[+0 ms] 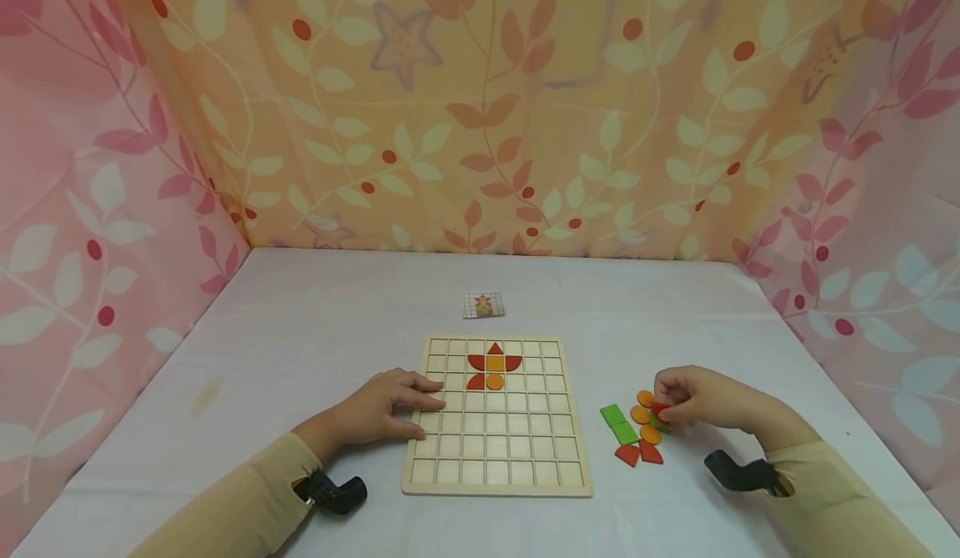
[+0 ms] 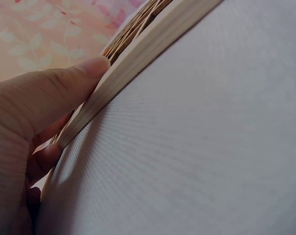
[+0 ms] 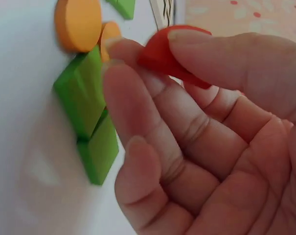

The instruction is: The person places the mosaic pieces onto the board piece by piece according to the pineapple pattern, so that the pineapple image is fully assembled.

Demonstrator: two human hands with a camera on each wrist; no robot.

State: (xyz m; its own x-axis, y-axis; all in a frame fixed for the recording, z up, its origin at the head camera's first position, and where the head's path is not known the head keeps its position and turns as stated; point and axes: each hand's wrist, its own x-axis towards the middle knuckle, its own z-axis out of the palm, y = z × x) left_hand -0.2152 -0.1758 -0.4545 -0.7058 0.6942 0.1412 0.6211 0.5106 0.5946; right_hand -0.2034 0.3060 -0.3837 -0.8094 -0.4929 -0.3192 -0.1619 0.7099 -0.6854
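Observation:
My right hand (image 1: 693, 395) pinches a red quarter-round piece (image 3: 174, 56) between thumb and fingers, over a loose group of pieces at the board's right. Beneath and beside it lie orange discs (image 1: 640, 414), green squares (image 1: 624, 432) and red quarter-round pieces (image 1: 651, 452). My left hand (image 1: 386, 408) rests with spread fingers on the left edge of the wooden grid board (image 1: 497, 488); its thumb touches the rim in the left wrist view. On the board sit a red triangle (image 1: 495, 349), an orange square (image 1: 495, 364), an orange disc (image 1: 495, 382) and several red quarter-rounds (image 1: 476, 382).
A small picture card (image 1: 483, 305) with a coloured pattern on a grid lies beyond the board. White cloth (image 1: 300, 316) covers the table, and patterned curtains (image 1: 480, 124) close off its back and sides. A black device (image 1: 742, 470) sticks out from each sleeve.

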